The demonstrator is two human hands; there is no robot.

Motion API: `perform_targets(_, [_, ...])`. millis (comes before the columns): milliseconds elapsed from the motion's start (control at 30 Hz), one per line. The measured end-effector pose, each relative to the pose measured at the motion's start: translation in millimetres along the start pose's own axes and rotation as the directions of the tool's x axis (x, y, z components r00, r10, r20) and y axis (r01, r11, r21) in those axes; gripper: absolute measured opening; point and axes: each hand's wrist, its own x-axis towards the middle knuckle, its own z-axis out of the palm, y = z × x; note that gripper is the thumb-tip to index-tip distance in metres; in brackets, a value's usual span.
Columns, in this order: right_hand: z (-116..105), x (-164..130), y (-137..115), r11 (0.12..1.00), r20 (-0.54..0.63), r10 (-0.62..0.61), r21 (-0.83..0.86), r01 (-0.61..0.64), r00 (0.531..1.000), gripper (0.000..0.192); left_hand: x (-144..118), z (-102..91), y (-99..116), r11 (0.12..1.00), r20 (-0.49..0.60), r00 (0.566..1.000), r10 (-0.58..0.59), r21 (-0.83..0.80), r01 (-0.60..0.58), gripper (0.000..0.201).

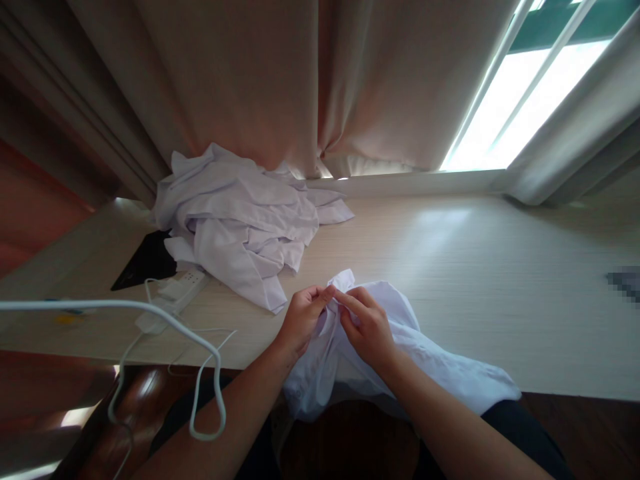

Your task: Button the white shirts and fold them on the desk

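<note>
A white shirt (400,327) lies bunched over the table's front edge, part of it hanging down toward my lap. My left hand (305,317) is closed on a gathered bit of its cloth, thumb and fingers pinched together. Right beside it, my right hand (367,323) pinches the same fold, its fingertips close to those of my left. A small tuft of white fabric sticks up just beyond the fingertips. Whether a button or something else small sits between the fingers, I cannot tell.
A heap of white clothing (240,213) lies at the back left of the table (480,287). Near it are a black flat item (147,261) and a white power strip (187,290). A white cable (165,312) loops across the left foreground. Curtains (240,73) hang behind.
</note>
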Motion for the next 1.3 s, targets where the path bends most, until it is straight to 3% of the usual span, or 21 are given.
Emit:
perform_targets(133, [-2.9,0.8,-4.8,0.998,-0.002,0.044,0.043,-0.044,0.999,0.039,-0.3,-0.8,2.6,0.996,-0.012,0.999,0.04,0.08,-0.039,0.035])
perform_targets(333, [-4.9,5.1,-3.3,0.97,-0.099,0.218,0.128,-0.205,0.971,0.014,1.1,-0.4,0.0,0.989,-0.011,0.998,0.062,0.138,-0.06,0.032])
perform_targets(567, [-6.8,10.2,5.3,0.932,0.038,0.331,0.143,-0.333,0.943,0.027,1.2,1.5,-2.2,0.971,0.0,0.992,0.123,0.207,-0.12,0.026])
perform_targets(900, [-11.3,15.3,22.3,0.792,0.153,0.467,0.365,-0.489,0.871,0.019,-2.2,7.6,-1.9,0.878,0.122,0.959,0.255,0.386,-0.283,0.019])
perform_targets(1067, [-11.2,16.6,34.3,0.703,0.286,0.508,0.408,-0.583,0.813,0.018,-2.5,10.1,-5.7,0.851,0.125,0.961,0.245,0.447,-0.275,0.018])
perform_targets(1300, [-10.6,15.5,33.0,0.714,0.285,0.475,0.428,-0.554,0.832,0.011,0.0,0.4,-4.1,0.803,0.146,0.973,0.18,0.55,-0.231,0.017])
